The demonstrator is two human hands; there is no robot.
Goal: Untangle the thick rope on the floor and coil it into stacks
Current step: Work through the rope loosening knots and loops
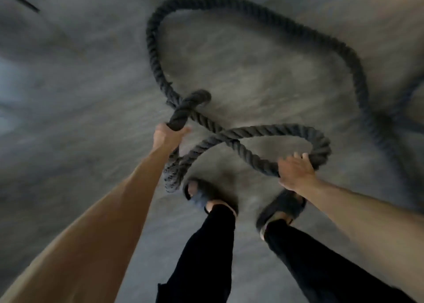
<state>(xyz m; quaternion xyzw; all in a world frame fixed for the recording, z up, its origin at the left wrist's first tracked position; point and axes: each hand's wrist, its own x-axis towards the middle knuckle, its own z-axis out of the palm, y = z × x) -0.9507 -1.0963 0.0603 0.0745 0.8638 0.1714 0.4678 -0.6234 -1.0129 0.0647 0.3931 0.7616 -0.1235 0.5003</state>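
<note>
A thick black twisted rope (pixel 243 134) lies in loops on the grey floor. My left hand (pixel 168 136) grips it near one end, whose capped tip sticks up just beyond the fist. A frayed-looking stretch hangs below that hand, by my left foot. My right hand (pixel 296 170) grips a small raised loop of the same rope, fingers curled over the strand. The strands cross between my hands. A large loop runs away from me and off toward the right edge.
My feet in dark sandals (pixel 202 196) stand on the bare concrete floor (pixel 80 100) right under the small loop. More rope crosses at the right edge (pixel 399 110). A thin dark rod (pixel 20 1) shows at the top left corner.
</note>
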